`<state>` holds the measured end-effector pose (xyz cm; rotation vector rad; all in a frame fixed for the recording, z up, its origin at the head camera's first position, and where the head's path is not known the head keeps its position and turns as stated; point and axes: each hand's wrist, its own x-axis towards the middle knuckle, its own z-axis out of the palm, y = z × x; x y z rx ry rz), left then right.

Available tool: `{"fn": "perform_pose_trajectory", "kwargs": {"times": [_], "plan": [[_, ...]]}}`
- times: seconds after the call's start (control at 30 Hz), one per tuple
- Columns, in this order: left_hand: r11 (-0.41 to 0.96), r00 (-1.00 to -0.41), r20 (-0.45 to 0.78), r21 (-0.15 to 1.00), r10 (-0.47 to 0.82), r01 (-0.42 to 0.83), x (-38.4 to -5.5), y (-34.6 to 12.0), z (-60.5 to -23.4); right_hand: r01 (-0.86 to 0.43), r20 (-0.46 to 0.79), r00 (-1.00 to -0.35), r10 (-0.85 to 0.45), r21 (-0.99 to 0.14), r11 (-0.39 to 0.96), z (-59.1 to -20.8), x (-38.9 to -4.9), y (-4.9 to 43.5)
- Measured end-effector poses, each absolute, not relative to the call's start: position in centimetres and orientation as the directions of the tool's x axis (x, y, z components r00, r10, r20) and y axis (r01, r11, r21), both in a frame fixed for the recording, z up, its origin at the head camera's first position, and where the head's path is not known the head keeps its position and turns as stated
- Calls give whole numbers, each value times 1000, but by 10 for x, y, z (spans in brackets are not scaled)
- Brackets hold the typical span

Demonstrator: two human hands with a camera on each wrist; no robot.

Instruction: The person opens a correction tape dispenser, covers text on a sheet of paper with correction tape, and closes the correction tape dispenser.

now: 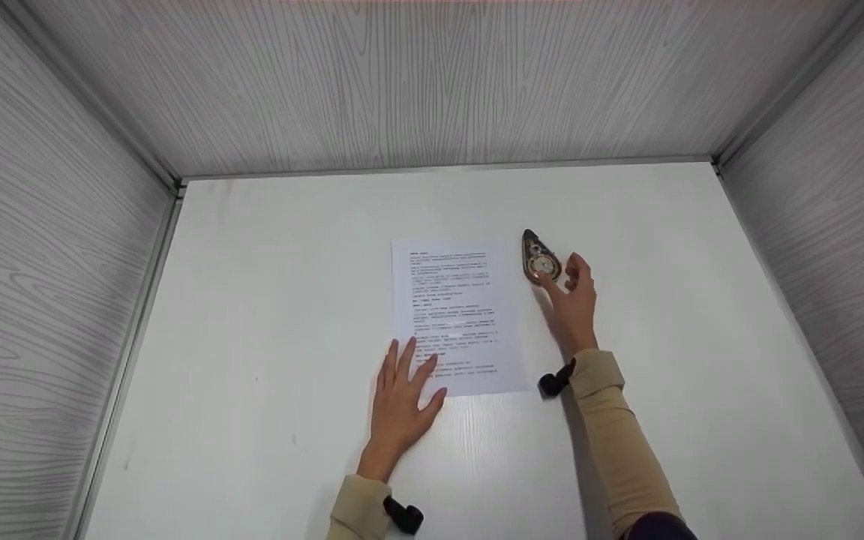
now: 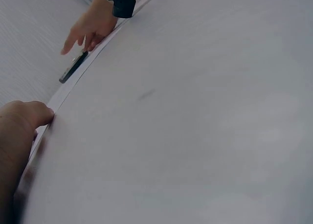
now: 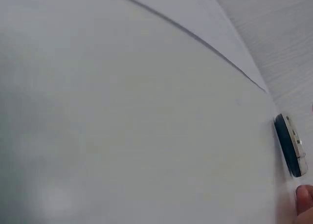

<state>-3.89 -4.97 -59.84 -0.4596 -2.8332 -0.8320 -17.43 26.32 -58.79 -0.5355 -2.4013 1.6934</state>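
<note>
A printed sheet of paper (image 1: pixel 462 300) lies flat on the white table, with small blank gaps in a few lines of its text. My left hand (image 1: pixel 402 409) rests with spread fingers on the sheet's lower left corner. In the left wrist view its thumb (image 2: pixel 41 114) lies at the paper's edge. To the right of the sheet is a teardrop-shaped correction tape (image 1: pixel 541 259), dark-edged with a clear casing, tip pointing away. My right hand (image 1: pixel 574 300) is beside its round end, thumb close to it and fingers bent around air. The right wrist view shows the thumb (image 3: pixel 304 199) just short of the correction tape (image 3: pixel 289 145).
The white table (image 1: pixel 267 300) is enclosed by grey wood-grain panels at the back (image 1: pixel 432 82), left (image 1: pixel 49 262) and right (image 1: pixel 814 187). Black wrist cameras are strapped over both beige sleeves (image 1: pixel 631 442).
</note>
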Motion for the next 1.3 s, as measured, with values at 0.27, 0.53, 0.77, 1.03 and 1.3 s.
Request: {"fn": "perform_pose_trajectory", "kwargs": {"times": [0.27, 0.53, 0.77, 1.03, 1.3], "plan": [[791, -941, 247, 515, 231, 329, -43, -48, -600, 39, -9, -810, 587, -999, 38, -598, -178, 272], [788, -946, 249, 532, 205, 311, -46, -46, -598, 25, -34, -830, 557, -999, -24, -601, -189, 272], [806, -958, 208, 521, 198, 280, -46, -47, -599, 28, -24, -827, 561, -1000, -3, -601, -189, 268], [802, -954, 218, 522, 204, 291, -48, -42, -601, 16, -21, -836, 548, -1000, -14, -602, -185, 274], [777, -941, 242, 534, 236, 332, -45, -38, -601, 36, -105, -853, 511, -989, -143, -597, -167, 279]]}}
